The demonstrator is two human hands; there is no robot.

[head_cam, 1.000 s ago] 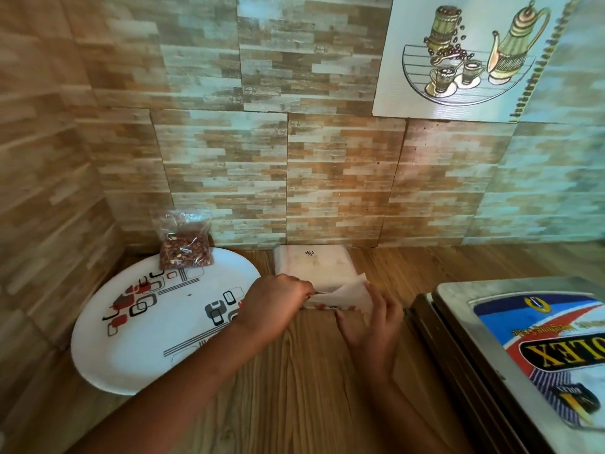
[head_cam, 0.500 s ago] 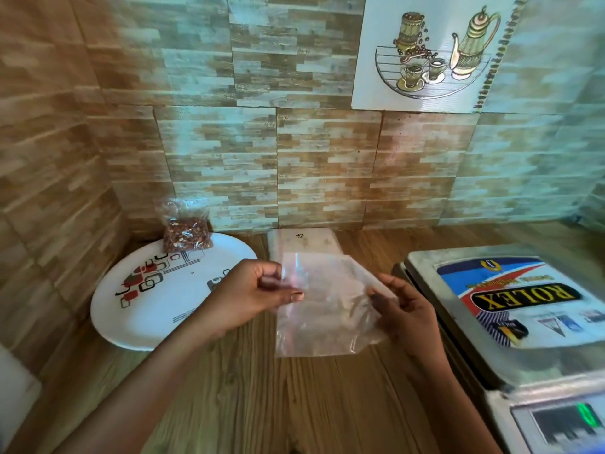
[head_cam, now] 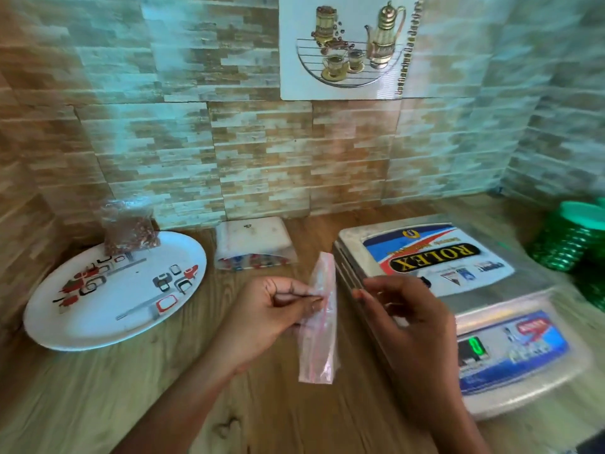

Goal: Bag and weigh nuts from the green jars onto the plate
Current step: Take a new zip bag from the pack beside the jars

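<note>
1. Over the wooden counter [head_cam: 147, 398], between the plate and the scale, your left hand [head_cam: 271, 309] pinches an empty clear plastic bag [head_cam: 322, 326] near its upper part, thumb pressed against fingertips. The bag hangs down edge-on from that pinch.
2. Your right hand [head_cam: 406, 309] is just beside the bag and apart from it, fingers loosely curled and holding nothing.
3. To your left, the white oval plate [head_cam: 98, 326] with a red and black pattern lies on the counter. One filled bag of nuts [head_cam: 129, 227] stands on its far rim, against the tiled wall.
4. Beyond your hands, a flat pack of bags [head_cam: 255, 247] lies by the wall.
5. To your right sits the digital scale [head_cam: 435, 257], its pan labelled ROLEX. Its display [head_cam: 474, 348] shows a green digit.
6. The green jars [head_cam: 569, 244] stand at the far right edge behind the scale, lids on and blurred.
</note>
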